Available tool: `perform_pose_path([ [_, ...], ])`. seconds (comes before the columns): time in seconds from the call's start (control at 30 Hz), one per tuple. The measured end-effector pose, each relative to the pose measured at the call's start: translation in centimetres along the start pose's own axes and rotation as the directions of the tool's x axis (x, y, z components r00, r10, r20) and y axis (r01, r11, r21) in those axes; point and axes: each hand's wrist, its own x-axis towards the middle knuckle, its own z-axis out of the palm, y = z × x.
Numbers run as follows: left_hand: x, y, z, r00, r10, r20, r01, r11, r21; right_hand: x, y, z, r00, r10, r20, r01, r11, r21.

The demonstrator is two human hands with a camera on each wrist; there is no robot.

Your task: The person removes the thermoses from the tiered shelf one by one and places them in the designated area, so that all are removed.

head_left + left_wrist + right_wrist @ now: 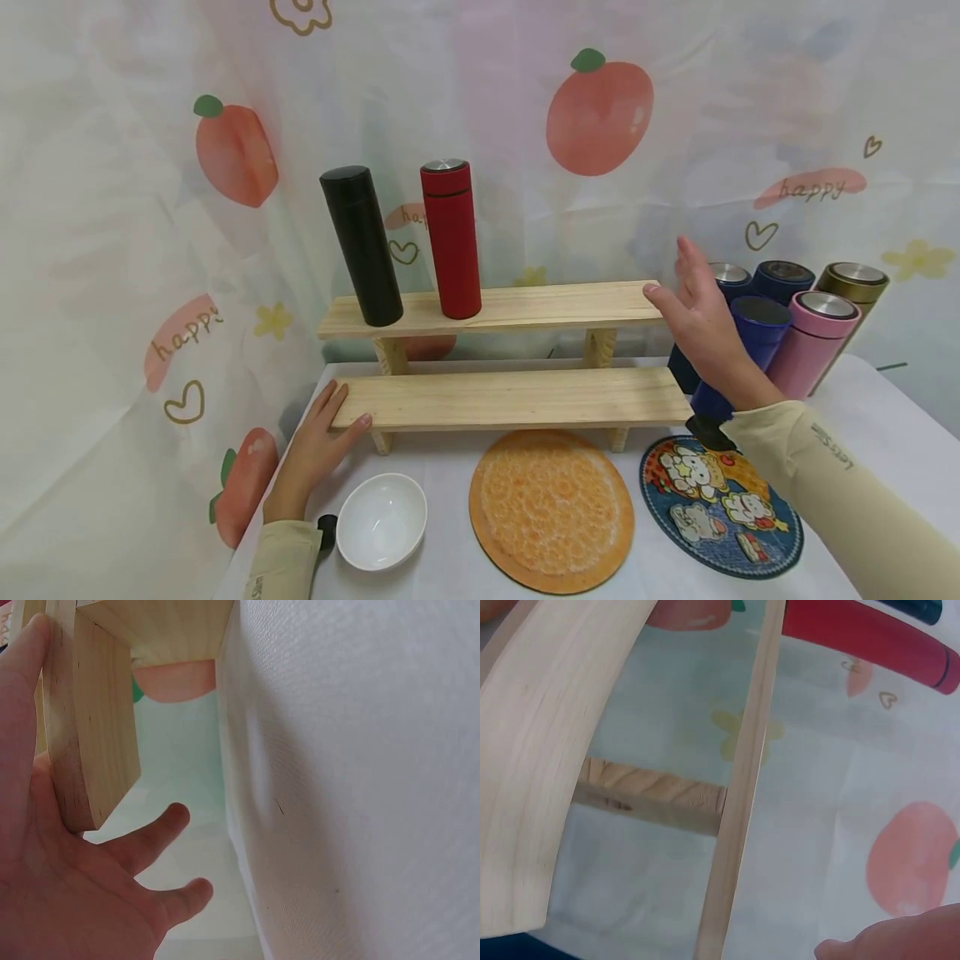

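Observation:
My left hand (315, 454) rests on the left end of the lower board of a two-tier wooden shelf (517, 400). In the left wrist view, the board end (109, 727) lies against that hand, with two fingers stretched out past it. My right hand (701, 321) is raised at the right end of the upper board (540, 304), its fingers extended and holding nothing. A black bottle (362, 246) and a red bottle (452, 242) stand on the upper board's left half. Only a fingertip (892, 937) of the right hand shows in the right wrist view.
Several bottles, including a pink one (813, 346) and a blue one (757, 333), stand behind my right hand. In front of the shelf are a white bowl (382, 521), a round orange mat (551, 512) and a cartoon-patterned mat (720, 508). A printed curtain (487, 92) hangs behind.

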Motion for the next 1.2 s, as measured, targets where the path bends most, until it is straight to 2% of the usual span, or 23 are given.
perform_pose_path([
  [0.47, -0.1, 0.0, -0.5, 0.999, 0.033, -0.038, -0.034, 0.999, -0.012, 3.2, -0.4, 3.9, 0.995, 0.072, 0.073, -0.083, 0.984, 0.159],
  [0.73, 0.2, 0.0, -0.5, 0.997, 0.053, -0.052, -0.054, 0.998, -0.019, 4.8, -1.4, 6.4, 0.980, 0.126, 0.152, -0.150, 0.977, 0.152],
  [0.9, 0.1, 0.0, -0.5, 0.999, 0.033, -0.038, -0.034, 0.999, -0.021, 5.8, -1.7, 8.8, 0.969, 0.151, 0.198, -0.177, 0.976, 0.127],
  [1.07, 0.0, -0.1, -0.4, 0.999, 0.016, -0.033, -0.017, 0.999, -0.028, 6.7, -2.2, 11.1, 0.964, 0.148, 0.222, -0.186, 0.969, 0.160],
  [1.2, 0.2, -0.6, 0.0, 0.998, 0.041, -0.050, -0.044, 0.998, -0.042, 7.4, -2.7, 12.1, 0.960, 0.145, 0.241, -0.193, 0.963, 0.189],
])
